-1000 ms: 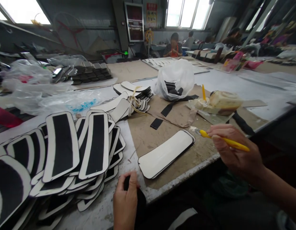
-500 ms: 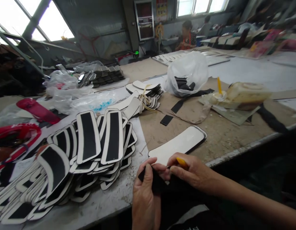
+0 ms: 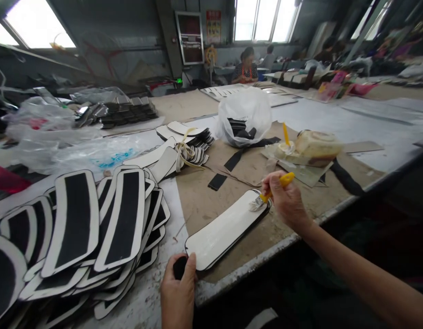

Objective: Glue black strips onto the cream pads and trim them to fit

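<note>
My right hand (image 3: 289, 205) grips a yellow-handled brush (image 3: 287, 178). Its bristles touch the far end of a long white curved piece (image 3: 223, 230) with a dark edge, which lies flat on brown paper, apparently over other pieces. At the near end of that piece is my left hand (image 3: 178, 294), its thumb and fingers closed around a black strip (image 3: 179, 267) of fabric-like material. To the left, a heap of curved white pieces with black centres (image 3: 121, 219) spreads over the table.
A cut-open plastic container (image 3: 317, 148) with a second yellow handle (image 3: 286, 133) beside it stands at the right. Behind are a clear bag of black pieces (image 3: 245, 116), a tied white bundle (image 3: 166, 157) and short black strips (image 3: 217, 181). A person (image 3: 245, 68) sits far back.
My right hand has moved from beside my left hand out to the white piece, bringing the brush onto its far end. My left hand has shifted left, keeping the black strip. The view has turned right.
</note>
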`<state>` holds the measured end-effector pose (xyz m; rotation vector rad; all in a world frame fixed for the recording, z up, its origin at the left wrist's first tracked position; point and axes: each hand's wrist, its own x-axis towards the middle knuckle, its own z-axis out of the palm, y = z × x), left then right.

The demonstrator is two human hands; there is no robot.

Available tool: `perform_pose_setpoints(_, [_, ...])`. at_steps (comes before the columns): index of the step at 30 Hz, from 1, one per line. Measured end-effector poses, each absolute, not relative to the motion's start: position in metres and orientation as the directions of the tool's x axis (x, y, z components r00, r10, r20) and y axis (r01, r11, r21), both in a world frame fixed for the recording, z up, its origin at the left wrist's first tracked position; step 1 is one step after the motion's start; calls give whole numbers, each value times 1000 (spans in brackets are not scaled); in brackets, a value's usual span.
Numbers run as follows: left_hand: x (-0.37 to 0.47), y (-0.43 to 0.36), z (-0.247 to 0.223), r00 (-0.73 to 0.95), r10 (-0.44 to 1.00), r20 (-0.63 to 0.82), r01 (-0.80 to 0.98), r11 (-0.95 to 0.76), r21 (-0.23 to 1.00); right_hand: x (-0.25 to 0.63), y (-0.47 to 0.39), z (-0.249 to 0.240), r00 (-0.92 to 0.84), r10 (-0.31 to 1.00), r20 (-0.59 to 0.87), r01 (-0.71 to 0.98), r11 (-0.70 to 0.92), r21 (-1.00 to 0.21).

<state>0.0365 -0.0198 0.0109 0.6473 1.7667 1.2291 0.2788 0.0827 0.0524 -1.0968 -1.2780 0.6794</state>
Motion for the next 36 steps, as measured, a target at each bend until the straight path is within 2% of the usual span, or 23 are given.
perform_pose_setpoints(5, [37, -19, 14, -483, 809, -335, 6, 386, 923, 292, 81, 69, 194, 845, 499, 364, 410, -836])
perform_pose_setpoints(8, [36, -20, 19, -522, 779, -347, -6, 403, 915, 299, 66, 94, 218, 771, 598, 502, 437, -746])
perform_pose_setpoints(10, [36, -25, 27, -553, 756, -350, -57, 385, 921, 298, 51, 106, 205, 776, 597, 547, 415, -727])
perform_pose_setpoints(13, [41, -34, 46, -475, 791, -386, -296, 269, 916, 284, 31, 107, 47, 899, 436, 553, 340, -761])
perform_pose_setpoints(15, [48, -39, 58, -320, 839, -440, -508, 240, 827, 267, 21, 97, -151, 949, 278, 509, 316, -801])
perform_pose_setpoints(18, [59, -43, 68, -174, 872, -457, -684, 227, 693, 232, 11, 77, -441, 890, 114, 401, 310, -862])
perform_pose_setpoints(20, [64, -45, 69, -132, 880, -456, -739, 219, 637, 211, 6, 66, -549, 835, 46, 344, 275, -898])
perform_pose_setpoints(25, [71, -53, 64, -104, 882, -460, -757, 230, 611, 192, -3, 55, -580, 811, -77, 382, 187, -905])
perform_pose_setpoints(30, [73, -61, 53, -80, 856, -511, -710, 311, 632, 211, -3, 64, -631, 768, -107, 452, 252, -856])
perform_pose_setpoints(36, [67, -58, 46, -43, 895, -444, -651, 313, 692, 222, 11, 68, -634, 762, -134, 622, 398, -674])
